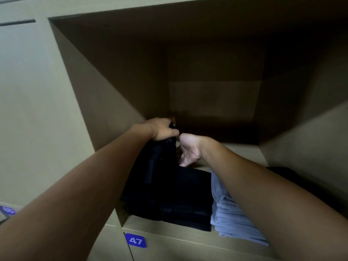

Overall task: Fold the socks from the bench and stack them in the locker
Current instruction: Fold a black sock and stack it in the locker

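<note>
Gripping dark socks [162, 153], left hand [162, 129] hides its fingertips.

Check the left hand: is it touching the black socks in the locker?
Touching. The head view shows the left hand with fingers curled over the top of the black socks, gripping them inside the locker.
</note>
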A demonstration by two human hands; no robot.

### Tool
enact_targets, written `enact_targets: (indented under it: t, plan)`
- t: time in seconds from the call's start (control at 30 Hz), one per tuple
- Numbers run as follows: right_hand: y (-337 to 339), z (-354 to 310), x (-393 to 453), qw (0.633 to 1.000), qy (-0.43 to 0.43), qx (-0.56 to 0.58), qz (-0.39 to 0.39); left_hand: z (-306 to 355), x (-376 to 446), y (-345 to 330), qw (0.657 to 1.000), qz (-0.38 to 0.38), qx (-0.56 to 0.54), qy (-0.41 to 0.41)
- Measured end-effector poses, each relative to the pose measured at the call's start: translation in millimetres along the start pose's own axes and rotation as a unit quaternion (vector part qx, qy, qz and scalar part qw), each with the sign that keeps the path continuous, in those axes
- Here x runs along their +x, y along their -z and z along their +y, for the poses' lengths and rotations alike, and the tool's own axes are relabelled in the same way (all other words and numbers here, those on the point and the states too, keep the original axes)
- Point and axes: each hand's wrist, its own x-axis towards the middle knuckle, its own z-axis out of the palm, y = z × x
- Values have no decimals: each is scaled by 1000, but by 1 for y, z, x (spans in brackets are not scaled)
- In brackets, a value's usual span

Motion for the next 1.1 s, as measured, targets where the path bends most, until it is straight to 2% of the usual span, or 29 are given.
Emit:
enact_targets:
  t: [0.17, 0.53, 0.77, 0.93, 1.1]
  plan:
    - [-2, -6, 6, 999, -7, 22, 24, 1, 4, -3, 1000, -11, 13, 6]
    - [5, -8, 17, 997, -11, 72, 0, 1, 13, -3, 1000, 9, 16, 17]
    - [10, -15, 2, 997, 61, 11, 43, 1, 16, -3, 999, 46, 21, 1]
    - [5, -13, 6, 993, 109, -49, 17, -1, 17, 4, 998, 59, 37, 1]
    - [-1, -15, 10, 989, 118, -82, 34, 5, 10, 18, 991, 134, 17, -1]
